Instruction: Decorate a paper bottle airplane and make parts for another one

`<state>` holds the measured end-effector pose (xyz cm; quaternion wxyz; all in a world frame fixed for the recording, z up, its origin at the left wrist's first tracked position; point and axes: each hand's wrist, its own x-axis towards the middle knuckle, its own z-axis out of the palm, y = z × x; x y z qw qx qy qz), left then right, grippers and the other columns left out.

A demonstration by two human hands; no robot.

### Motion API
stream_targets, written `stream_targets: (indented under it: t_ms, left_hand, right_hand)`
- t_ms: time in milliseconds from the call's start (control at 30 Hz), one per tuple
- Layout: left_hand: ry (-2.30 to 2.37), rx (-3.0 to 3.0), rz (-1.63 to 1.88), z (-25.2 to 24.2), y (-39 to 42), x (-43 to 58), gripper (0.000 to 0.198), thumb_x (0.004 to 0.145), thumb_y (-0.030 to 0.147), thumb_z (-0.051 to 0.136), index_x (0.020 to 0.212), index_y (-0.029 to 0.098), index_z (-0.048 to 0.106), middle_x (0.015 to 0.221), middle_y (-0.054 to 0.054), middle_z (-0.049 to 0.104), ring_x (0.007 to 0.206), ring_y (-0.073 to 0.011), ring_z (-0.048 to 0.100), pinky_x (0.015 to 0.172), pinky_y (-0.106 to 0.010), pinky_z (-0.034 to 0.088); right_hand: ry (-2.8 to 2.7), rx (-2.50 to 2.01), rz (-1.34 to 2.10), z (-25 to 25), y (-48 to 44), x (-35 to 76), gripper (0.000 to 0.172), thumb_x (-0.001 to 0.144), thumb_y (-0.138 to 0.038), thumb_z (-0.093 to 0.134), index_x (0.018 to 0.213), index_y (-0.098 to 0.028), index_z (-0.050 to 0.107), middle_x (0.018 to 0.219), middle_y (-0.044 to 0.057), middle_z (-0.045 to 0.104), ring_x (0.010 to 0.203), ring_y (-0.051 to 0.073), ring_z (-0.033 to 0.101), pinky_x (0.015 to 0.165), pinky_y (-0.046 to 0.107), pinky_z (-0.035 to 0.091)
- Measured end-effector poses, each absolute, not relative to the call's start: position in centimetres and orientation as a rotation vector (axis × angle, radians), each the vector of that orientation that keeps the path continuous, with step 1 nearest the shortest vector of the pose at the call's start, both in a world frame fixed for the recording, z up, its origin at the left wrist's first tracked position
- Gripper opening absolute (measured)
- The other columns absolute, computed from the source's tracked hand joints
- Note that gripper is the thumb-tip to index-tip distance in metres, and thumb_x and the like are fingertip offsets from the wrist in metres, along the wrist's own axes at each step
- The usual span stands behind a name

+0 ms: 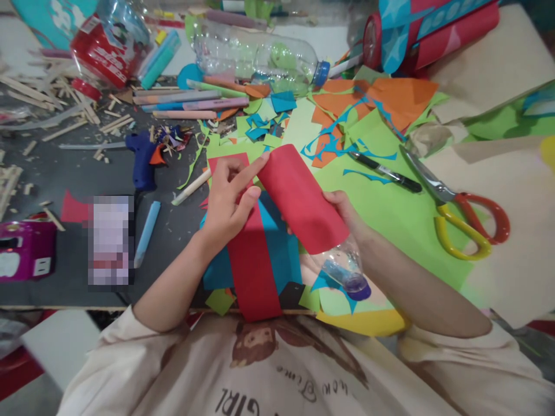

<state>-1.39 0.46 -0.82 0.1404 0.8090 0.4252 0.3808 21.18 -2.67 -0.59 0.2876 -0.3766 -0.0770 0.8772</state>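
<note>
Left hand [228, 193]: forearm comes in from lower left. Index finger stretched to the top corner of the red paper [299, 199], thumb pressed on its left edge, other fingers curled; it pinches that edge.

Right hand [342, 211]: forearm comes in from lower right. Mostly hidden behind the paper, fingers closed around the plastic bottle [344, 266] that the paper wraps.

Bottle held tilted between both hands above the bench [56, 167], purple cap [359, 287] pointing down towards the person.

Beneath: red strip [254, 260] across a blue sheet [281, 248].

Right of the hands, on green paper [390, 202]: black marker [384, 170], then scissors [459, 214].

Left, apart: blue glue gun [143, 159].
</note>
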Motion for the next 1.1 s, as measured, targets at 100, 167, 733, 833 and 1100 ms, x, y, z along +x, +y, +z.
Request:
stream_targets:
  t_ms: [100, 167, 733, 833, 1100]
  left_hand:
    - [1.171, 2.408, 1.072, -0.9, 0.2, -1.1, 0.052, 0.102, 0.054, 0.032, 0.139, 0.028, 0.059, 0.094, -0.007, 0.052, 0.087, -0.0198, 0.052, 0.076, -0.034, 0.048]
    - [1.119, 2.462, 1.031, -1.0, 0.0, -0.8, 0.055, 0.103, 0.054, 0.032, 0.139, 0.023, 0.058, 0.093, -0.006, 0.051, 0.085, -0.0180, 0.050, 0.075, -0.031, 0.046]
    - [0.482, 2.694, 0.948, -0.2, -3.1, 1.4, 0.047, 0.106, 0.047, 0.029, 0.127, 0.023, 0.064, 0.086, -0.001, 0.053, 0.074, -0.0147, 0.048, 0.072, -0.028, 0.040]
    - [0.579, 2.651, 0.960, -0.3, -2.3, 0.8, 0.049, 0.105, 0.047, 0.029, 0.131, 0.021, 0.062, 0.082, -0.001, 0.052, 0.073, -0.0153, 0.048, 0.069, -0.028, 0.039]
    - [1.174, 2.233, 1.173, -0.9, -0.1, -0.5, 0.039, 0.104, 0.045, 0.039, 0.130, 0.023, 0.058, 0.087, -0.004, 0.061, 0.077, -0.0154, 0.059, 0.070, -0.028, 0.051]
  right_hand:
    - [-0.250, -1.017, 2.290, -0.6, -2.7, 21.0, 0.033, 0.079, -0.046, 0.059, 0.094, -0.019, 0.070, 0.078, 0.007, 0.079, 0.068, 0.022, 0.074, 0.068, 0.033, 0.063]
    - [-0.263, -1.020, 2.258, -0.6, -2.7, 20.8, 0.032, 0.075, -0.048, 0.063, 0.092, -0.022, 0.071, 0.078, 0.006, 0.079, 0.066, 0.023, 0.073, 0.067, 0.034, 0.063]
    - [-0.249, -1.005, 2.223, -0.8, -2.5, 20.7, 0.034, 0.084, -0.049, 0.059, 0.089, -0.018, 0.071, 0.082, 0.008, 0.079, 0.073, 0.019, 0.074, 0.073, 0.028, 0.063]
    - [-0.241, -1.002, 2.216, -0.8, -2.4, 20.7, 0.028, 0.086, -0.046, 0.057, 0.092, -0.022, 0.070, 0.083, 0.005, 0.079, 0.072, 0.020, 0.074, 0.071, 0.031, 0.063]
    - [-0.165, -1.067, 2.265, 0.9, -2.3, 20.6, 0.046, 0.097, -0.042, 0.036, 0.094, -0.011, 0.071, 0.076, 0.010, 0.078, 0.065, 0.019, 0.074, 0.067, 0.029, 0.061]
